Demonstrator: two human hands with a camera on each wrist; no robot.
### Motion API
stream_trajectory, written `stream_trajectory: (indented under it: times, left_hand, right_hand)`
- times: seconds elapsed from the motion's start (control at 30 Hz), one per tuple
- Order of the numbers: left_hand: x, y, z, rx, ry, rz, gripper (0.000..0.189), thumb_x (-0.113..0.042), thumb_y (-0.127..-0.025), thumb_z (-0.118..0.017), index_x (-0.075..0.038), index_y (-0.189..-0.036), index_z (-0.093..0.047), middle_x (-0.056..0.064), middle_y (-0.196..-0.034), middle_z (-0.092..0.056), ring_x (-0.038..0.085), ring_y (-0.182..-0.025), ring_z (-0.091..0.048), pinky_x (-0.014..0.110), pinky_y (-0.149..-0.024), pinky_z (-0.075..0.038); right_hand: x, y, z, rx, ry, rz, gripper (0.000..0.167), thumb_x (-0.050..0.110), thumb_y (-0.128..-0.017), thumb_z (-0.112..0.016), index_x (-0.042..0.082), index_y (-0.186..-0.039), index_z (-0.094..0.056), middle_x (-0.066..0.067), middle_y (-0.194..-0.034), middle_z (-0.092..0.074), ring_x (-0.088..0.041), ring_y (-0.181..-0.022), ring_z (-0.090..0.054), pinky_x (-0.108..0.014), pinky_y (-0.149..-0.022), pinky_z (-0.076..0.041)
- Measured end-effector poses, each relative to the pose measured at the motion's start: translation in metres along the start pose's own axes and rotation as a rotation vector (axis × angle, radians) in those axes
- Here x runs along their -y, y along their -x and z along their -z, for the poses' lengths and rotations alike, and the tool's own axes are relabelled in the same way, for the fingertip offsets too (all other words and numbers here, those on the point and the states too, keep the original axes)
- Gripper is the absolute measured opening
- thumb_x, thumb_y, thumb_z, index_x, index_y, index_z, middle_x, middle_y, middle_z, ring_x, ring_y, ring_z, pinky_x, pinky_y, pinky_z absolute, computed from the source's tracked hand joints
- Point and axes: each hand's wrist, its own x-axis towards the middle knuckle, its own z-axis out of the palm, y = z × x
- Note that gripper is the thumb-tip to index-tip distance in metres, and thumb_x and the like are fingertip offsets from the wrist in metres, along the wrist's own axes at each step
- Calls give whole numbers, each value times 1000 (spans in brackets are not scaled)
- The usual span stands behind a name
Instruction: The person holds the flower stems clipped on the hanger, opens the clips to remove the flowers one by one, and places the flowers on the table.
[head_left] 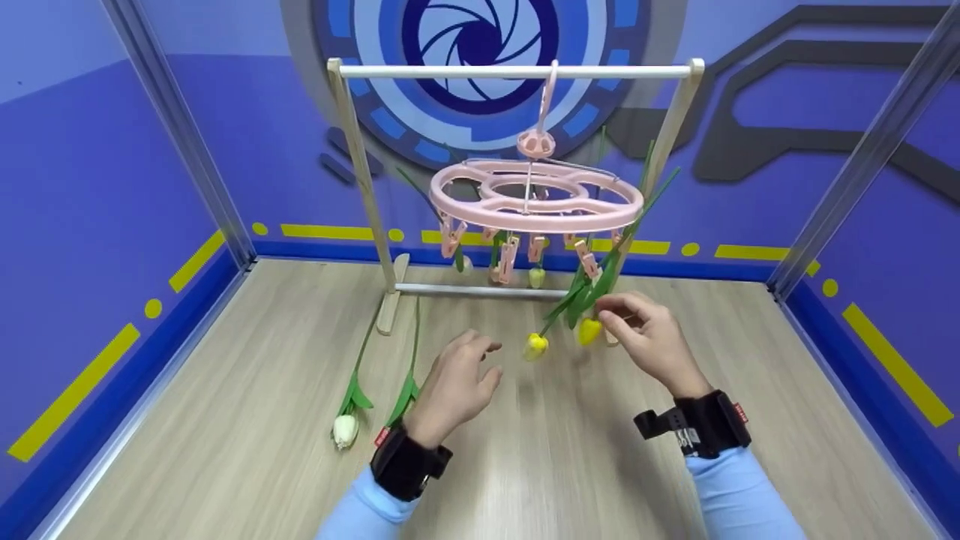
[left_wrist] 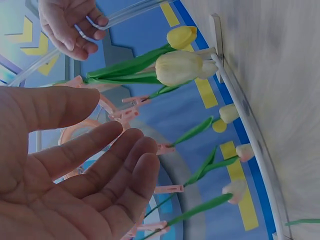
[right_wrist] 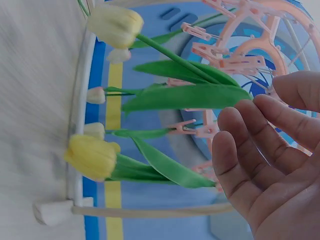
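Left hand [head_left: 456, 386]: fingers loose, grasping nothing; white tulip [head_left: 345, 431] lies near it on wood-grain table [head_left: 540, 472]. Right hand [head_left: 651, 341]: fingers gently bent, also released, near egg-shaped yellow tulip [head_left: 589, 331]. That and pale-yellow tulip [head_left: 535, 346] hang bloom-down under ring-shaped pink plastic hanger [head_left: 525, 223].

The flat pink oval clip hanger [head_left: 536, 223] looks like smooth, faintly glossy plastic, as do its small pink clips [head_left: 508, 260]. Yellow tulip heads [head_left: 535, 346] look matt; their long green leaves [right_wrist: 185, 97] look smooth. The slim pale rack uprights [head_left: 356, 142] appear wooden, the beige wood-grained surface [head_left: 555, 465] softly sheened, the black wrist straps [head_left: 709, 427] matt cloth, the grey corner posts [head_left: 182, 127] metal.
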Motion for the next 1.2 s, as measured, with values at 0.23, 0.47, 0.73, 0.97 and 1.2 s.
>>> stream_trajectory:
  times: [0.23,0.47,0.73,0.97,1.2]
  left_hand:
    - [-10,-13,-11,-37,43,-28,22,-3,-94,-70,1,-116,-71,14,-109,-69,28,-99,-66,40,-84,-56]
    - [-16,-24,-26,-116,100,-74,23,-5,-95,-71,-1,-117,-72,12,-110,-70,28,-101,-67,38,-86,-56]
    - [-22,-46,-41,-158,95,-96,27,-5,-94,-71,1,-121,-69,14,-116,-69,28,-104,-67,40,-90,-56]
    - [-27,-64,-50,-155,108,-92,32,-6,-95,-69,4,-126,-67,18,-122,-68,30,-110,-68,41,-96,-56]
    - [-31,-80,-61,-179,113,-78,34,-5,-96,-68,5,-129,-65,19,-123,-66,30,-112,-66,38,-97,-55]
  right_hand:
    - [5,-12,17,-31,34,2,18,1,-99,-67,-2,-115,-74,-12,-102,-72,-6,-86,-63,-14,-75,-49]
    - [8,-27,28,-58,37,-11,19,0,-99,-66,-4,-116,-73,-15,-103,-70,-7,-86,-63,-14,-74,-50]
    - [16,-41,32,-102,-18,-15,21,-2,-99,-65,-7,-118,-71,-22,-110,-69,-1,-83,-64,-13,-72,-51]
    - [21,-52,33,-81,-61,-66,23,-1,-99,-63,-8,-121,-67,-24,-112,-70,-1,-80,-66,-15,-69,-53]
    - [19,-60,31,-51,-74,-108,20,-1,-100,-60,-10,-117,-66,-25,-104,-69,-1,-75,-66,-18,-66,-54]
